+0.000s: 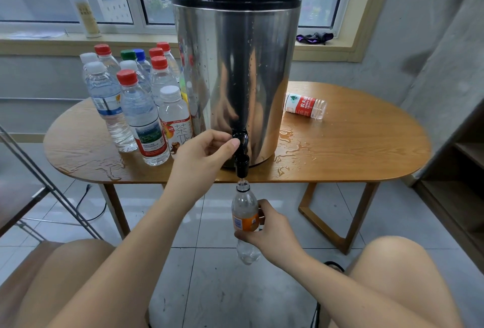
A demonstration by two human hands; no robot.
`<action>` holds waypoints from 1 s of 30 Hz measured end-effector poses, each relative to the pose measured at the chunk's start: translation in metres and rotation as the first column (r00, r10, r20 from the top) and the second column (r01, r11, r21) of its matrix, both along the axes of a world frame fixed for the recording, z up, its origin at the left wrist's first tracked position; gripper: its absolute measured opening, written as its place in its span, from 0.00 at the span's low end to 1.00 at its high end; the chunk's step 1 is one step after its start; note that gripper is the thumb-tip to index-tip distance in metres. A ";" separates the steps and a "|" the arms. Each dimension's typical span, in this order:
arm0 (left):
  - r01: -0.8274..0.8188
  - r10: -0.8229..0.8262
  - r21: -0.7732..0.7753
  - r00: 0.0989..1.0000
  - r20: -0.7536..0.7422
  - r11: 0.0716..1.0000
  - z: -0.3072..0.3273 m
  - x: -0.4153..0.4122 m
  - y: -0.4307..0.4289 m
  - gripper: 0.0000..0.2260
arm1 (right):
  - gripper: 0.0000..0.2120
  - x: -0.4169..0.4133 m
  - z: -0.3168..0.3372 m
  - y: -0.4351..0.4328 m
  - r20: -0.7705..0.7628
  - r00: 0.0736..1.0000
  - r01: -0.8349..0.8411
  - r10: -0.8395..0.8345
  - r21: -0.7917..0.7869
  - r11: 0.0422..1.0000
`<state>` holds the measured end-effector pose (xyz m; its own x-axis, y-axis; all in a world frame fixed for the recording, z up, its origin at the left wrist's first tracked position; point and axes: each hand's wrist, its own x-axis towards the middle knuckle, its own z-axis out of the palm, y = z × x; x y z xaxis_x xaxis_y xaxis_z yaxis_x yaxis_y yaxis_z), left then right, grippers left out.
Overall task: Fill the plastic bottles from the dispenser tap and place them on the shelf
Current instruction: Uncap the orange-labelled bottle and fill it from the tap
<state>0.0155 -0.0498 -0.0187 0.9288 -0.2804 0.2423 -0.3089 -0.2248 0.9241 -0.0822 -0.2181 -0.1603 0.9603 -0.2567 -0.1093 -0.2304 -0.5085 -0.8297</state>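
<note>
The right grip [269, 230] curls around an uncapped orange-labelled bottle [244, 210], held upright at lower centre of the frame with its mouth just under the black tap [242, 160]. The left grip [207, 152] pinches the tap's lever. Behind them the steel dispenser [235, 66] stands on the wet wooden worktop [353, 149], with capped bottles [136, 97] at centre left.

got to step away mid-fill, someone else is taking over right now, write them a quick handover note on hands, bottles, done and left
Left hand pinches the black tap of the steel dispenser with black lid. Right hand holds the clear plastic bottle with orange label upright, uncapped, mouth under the spout; fill level unclear.
Done: capped bottles stand together on the oval wooden table, left of the dispenser.
Left: finish this bottle, fill the red-labelled bottle lying right of the dispenser, move all to the dark shelf unit at right. Table is wet.
</note>
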 end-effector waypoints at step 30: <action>0.018 -0.029 0.049 0.973 0.228 0.999 -0.002 -0.004 0.003 0.04 | 0.28 -0.002 0.005 0.000 -0.004 1.000 0.001 -0.001 0.006 1.000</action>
<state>0.0118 -0.0473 -0.0210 0.8433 -0.3175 0.4337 -0.5166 -0.2562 0.8170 -0.0837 -0.2182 -0.1557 0.9596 -0.2572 -0.1143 -0.2339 -0.5029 -0.8321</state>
